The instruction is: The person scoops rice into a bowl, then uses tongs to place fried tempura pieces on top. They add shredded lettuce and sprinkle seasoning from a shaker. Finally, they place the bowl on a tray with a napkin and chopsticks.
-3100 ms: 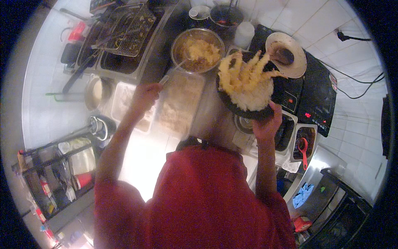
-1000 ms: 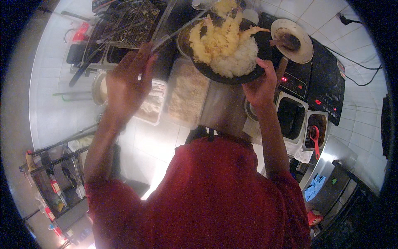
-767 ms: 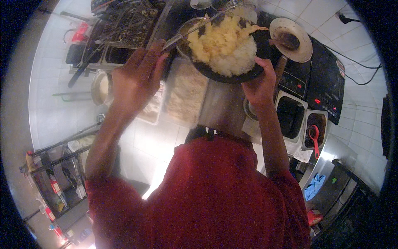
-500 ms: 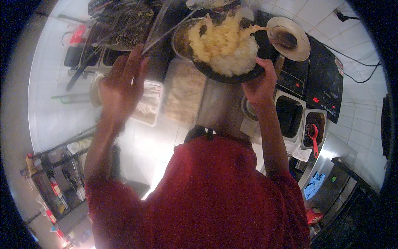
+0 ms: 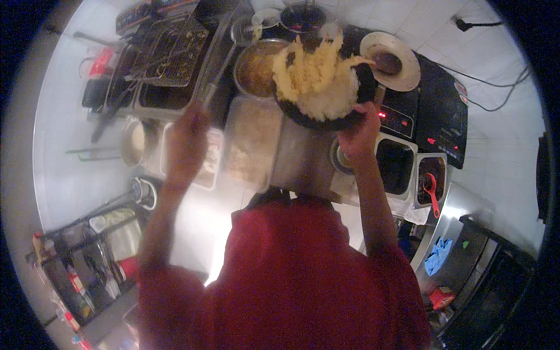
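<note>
Skimmer (image 5: 245,30) swung off the bowl (image 5: 367,84) to its 10 o'clock, left hand (image 5: 188,146) gripping the handle (blurry). Bowl's at 1 o'clock, right hand (image 5: 359,134) holding its 5 o'clock rim; fried food (image 5: 309,73) now uncovered.

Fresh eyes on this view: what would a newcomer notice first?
Golden fried pieces and white rice heaped in a black bowl at upper centre, in the right hand. Then the red shirt, lower middle, and the red spoon in a metal container at right.
</note>
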A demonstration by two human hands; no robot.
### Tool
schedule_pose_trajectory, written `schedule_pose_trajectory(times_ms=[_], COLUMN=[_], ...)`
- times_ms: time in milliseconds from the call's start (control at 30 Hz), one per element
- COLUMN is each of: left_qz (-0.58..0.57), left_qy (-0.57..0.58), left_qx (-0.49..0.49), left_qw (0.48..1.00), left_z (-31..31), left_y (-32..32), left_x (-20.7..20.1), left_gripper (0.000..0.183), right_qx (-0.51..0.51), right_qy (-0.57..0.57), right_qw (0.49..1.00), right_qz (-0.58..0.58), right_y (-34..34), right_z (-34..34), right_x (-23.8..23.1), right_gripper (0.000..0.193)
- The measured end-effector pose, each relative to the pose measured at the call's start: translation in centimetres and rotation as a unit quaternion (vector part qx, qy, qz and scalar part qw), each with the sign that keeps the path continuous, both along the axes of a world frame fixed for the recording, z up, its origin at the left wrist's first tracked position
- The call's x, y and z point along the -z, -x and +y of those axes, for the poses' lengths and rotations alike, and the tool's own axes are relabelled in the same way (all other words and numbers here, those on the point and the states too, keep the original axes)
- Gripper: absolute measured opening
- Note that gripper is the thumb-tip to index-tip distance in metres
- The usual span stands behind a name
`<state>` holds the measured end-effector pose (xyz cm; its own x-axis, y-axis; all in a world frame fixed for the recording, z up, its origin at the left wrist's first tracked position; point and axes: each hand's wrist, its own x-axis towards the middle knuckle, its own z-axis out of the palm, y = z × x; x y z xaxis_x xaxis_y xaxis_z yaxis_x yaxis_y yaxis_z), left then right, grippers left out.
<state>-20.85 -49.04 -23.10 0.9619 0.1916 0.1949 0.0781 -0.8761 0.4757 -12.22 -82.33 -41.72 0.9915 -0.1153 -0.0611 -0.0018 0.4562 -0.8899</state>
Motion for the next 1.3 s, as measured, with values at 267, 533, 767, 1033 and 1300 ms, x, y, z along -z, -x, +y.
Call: schedule_pose_trajectory(times_ms=[267, 533, 767, 1033, 1300], left_qz=[-0.034, -0.033, 0.533, 0.634, 0.688], left_qy=[-0.109, 0.003, 0.449, 0.327, 0.221], left_qx=[0.318, 0.449, 0.522, 0.566, 0.620], left_qw=[0.941, 0.893, 0.491, 0.413, 0.305], left_z=[3.7, -10.9, -24.5, -35.7, -49.1], left_y=[-7.4, 5.4, 30.5, 56.4, 81.7], left_x=[14.3, 5.9, 4.3, 7.4, 10.2], left_gripper=[0.022, 0.053, 0.044, 0.042, 0.035], right_qx=[0.224, 0.360, 0.541, 0.658, 0.752], right_qy=[0.064, -0.340, -0.338, -0.289, -0.202], right_qw=[0.970, 0.868, 0.766, 0.683, 0.622], right_qz=[-0.066, 0.033, -0.073, -0.132, -0.084], right_y=[12.0, 34.2, 57.0, 84.9, 109.9], right_z=[0.4, 0.2, 0.4, -2.2, -2.7], right_x=[-4.9, -9.5, -7.1, -7.6, -5.3], right_gripper=[0.028, 0.047, 0.025, 0.054, 0.079])
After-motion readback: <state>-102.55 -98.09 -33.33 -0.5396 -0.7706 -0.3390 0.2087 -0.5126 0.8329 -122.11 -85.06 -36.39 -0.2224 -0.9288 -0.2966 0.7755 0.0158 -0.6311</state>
